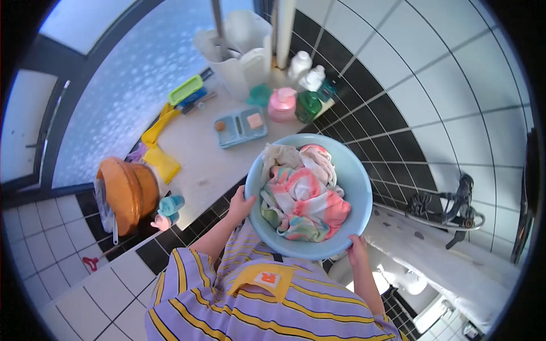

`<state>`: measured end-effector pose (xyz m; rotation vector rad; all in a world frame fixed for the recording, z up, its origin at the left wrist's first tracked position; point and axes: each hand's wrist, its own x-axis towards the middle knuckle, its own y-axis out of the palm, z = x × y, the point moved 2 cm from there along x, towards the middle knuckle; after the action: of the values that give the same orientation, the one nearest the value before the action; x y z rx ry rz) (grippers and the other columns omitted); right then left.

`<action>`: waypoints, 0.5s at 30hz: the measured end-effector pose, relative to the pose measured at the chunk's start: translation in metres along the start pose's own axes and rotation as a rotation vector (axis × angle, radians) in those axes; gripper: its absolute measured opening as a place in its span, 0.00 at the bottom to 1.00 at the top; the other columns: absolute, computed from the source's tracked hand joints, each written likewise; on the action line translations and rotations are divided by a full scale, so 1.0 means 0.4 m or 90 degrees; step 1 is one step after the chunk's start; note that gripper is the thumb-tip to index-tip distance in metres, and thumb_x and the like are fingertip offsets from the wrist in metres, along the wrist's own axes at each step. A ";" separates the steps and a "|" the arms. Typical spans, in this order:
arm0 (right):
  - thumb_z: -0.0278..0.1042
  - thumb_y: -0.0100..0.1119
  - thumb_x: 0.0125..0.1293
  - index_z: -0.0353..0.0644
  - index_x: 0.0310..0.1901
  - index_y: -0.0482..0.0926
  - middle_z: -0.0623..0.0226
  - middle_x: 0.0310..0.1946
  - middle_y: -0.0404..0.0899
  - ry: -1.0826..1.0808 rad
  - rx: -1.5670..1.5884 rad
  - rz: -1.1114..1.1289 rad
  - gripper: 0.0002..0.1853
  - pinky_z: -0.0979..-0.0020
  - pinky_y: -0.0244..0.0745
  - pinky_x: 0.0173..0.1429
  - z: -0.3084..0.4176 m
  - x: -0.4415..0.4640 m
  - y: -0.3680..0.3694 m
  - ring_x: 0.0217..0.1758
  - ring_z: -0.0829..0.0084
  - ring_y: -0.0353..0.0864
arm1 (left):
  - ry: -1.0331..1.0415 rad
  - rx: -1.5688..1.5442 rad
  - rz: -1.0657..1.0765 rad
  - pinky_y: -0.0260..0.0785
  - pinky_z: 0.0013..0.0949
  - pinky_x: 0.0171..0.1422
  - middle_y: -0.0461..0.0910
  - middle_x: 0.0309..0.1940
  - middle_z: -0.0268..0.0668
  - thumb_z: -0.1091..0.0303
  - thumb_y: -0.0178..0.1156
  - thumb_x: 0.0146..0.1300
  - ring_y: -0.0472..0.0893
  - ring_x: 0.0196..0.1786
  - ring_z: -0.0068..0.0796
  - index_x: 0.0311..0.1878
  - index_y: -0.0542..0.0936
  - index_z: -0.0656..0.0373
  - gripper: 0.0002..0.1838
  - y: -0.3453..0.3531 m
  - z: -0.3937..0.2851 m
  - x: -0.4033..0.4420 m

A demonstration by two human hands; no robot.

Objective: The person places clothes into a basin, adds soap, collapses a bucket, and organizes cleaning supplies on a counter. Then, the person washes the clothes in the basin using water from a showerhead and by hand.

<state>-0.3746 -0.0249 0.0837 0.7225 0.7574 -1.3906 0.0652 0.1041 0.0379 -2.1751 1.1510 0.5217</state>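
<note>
A basin (358,184) of crumpled clothes (301,193) is held before the body, near the ledge (196,136). Its rim is gripped by the left hand (242,204) and the right hand (358,251). The basin is judged stiff and smooth, its load soft, fairly heavy, best supported at the rim from both sides. Beyond, a soap dish (232,135) is seen.

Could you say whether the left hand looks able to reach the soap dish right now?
Probably not: the left hand holds the basin, though the way to the soap dish looks open.
</note>
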 end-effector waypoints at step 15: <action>0.37 0.62 0.67 0.41 0.62 0.67 0.57 0.53 0.79 0.149 -0.159 -0.103 0.25 0.56 0.86 0.44 -0.434 0.449 -0.137 0.49 0.59 0.84 | -0.125 0.005 0.048 0.73 0.37 0.52 0.79 0.49 0.44 0.73 0.63 0.59 0.80 0.49 0.35 0.60 0.70 0.62 0.24 0.388 0.372 0.344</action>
<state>-0.4307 0.0102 -0.1635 0.6436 1.1733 -1.3382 0.0015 0.0561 -0.2046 -2.0287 1.1287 0.7450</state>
